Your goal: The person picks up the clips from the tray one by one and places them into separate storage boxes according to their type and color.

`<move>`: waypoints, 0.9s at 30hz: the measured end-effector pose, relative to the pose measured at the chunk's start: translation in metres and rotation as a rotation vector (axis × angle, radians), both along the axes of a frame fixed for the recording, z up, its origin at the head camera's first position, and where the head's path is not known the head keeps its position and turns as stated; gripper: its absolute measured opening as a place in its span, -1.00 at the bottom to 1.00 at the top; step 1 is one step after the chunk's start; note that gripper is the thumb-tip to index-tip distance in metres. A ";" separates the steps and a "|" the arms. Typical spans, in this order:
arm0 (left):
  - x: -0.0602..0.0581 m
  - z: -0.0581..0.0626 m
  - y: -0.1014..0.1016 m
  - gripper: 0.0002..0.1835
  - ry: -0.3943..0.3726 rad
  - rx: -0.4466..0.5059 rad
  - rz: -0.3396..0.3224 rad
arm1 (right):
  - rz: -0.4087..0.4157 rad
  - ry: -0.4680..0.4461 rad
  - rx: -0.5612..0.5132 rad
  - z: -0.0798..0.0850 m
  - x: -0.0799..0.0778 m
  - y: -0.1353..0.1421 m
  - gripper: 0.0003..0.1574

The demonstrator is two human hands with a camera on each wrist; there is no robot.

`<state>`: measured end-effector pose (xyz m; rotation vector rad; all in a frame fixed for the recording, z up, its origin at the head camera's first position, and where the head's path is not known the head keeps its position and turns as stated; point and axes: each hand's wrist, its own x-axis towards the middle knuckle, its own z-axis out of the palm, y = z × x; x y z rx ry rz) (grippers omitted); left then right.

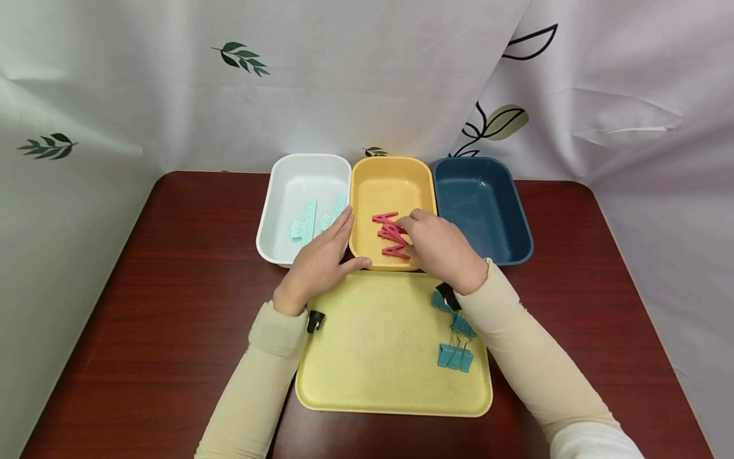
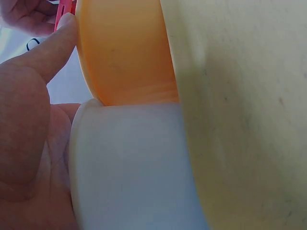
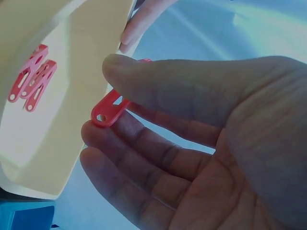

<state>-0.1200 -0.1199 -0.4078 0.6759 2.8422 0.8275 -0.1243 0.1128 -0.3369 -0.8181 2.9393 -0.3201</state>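
My right hand (image 1: 444, 248) is over the front right of the yellow bin (image 1: 392, 169). In the right wrist view its thumb and fingers pinch a red clothespin (image 3: 106, 114). Several red clothespins (image 1: 392, 233) show at the bin's front in the head view, partly covered by that hand. My left hand (image 1: 318, 268) lies across the front corner of the white bin (image 1: 281, 185), fingers straight along its right rim, thumb reaching to the yellow bin's front rim. Inside the white bin are mint-green clips (image 1: 310, 220), one partly behind my left fingers.
A dark blue bin (image 1: 482, 210) stands right of the yellow one. In front lies a pale yellow tray (image 1: 373, 344) with teal binder clips (image 1: 455, 357) at its right, partly under my right forearm. A patterned white curtain (image 1: 321, 83) hangs behind the brown table (image 1: 189, 268).
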 end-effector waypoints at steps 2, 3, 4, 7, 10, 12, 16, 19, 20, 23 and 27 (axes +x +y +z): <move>0.000 0.000 0.000 0.04 -0.001 0.001 -0.001 | -0.005 -0.007 0.000 0.000 -0.003 0.000 -0.48; 0.000 0.000 0.000 0.04 -0.001 0.000 -0.002 | -0.007 -0.008 0.000 0.000 -0.004 0.000 -0.48; 0.000 0.000 0.000 0.04 -0.001 -0.001 -0.003 | -0.010 -0.011 -0.002 0.000 -0.005 0.001 -0.48; 0.000 0.000 0.000 0.04 0.002 -0.003 -0.005 | -0.010 -0.011 -0.007 0.000 -0.008 0.001 -0.46; -0.001 0.000 0.000 0.05 0.005 0.001 -0.007 | -0.009 -0.002 -0.010 -0.001 -0.012 0.002 -0.46; -0.001 0.000 0.000 0.05 0.007 0.002 -0.008 | -0.009 0.003 -0.013 -0.001 -0.014 0.003 -0.47; -0.001 0.000 0.000 0.06 0.010 0.000 -0.013 | -0.016 -0.006 -0.017 0.001 -0.018 0.002 -0.48; -0.001 -0.001 0.000 0.07 0.012 0.002 -0.014 | -0.023 -0.017 -0.017 0.001 -0.022 0.001 -0.48; -0.001 -0.001 0.000 0.06 0.012 0.003 -0.013 | -0.024 -0.019 -0.014 0.001 -0.023 0.000 -0.48; 0.000 0.000 0.000 0.06 0.011 0.006 -0.011 | -0.031 -0.021 -0.001 0.002 -0.027 -0.002 -0.48; -0.001 -0.001 0.000 0.05 0.009 0.007 -0.011 | -0.045 -0.032 0.007 0.003 -0.033 -0.004 -0.47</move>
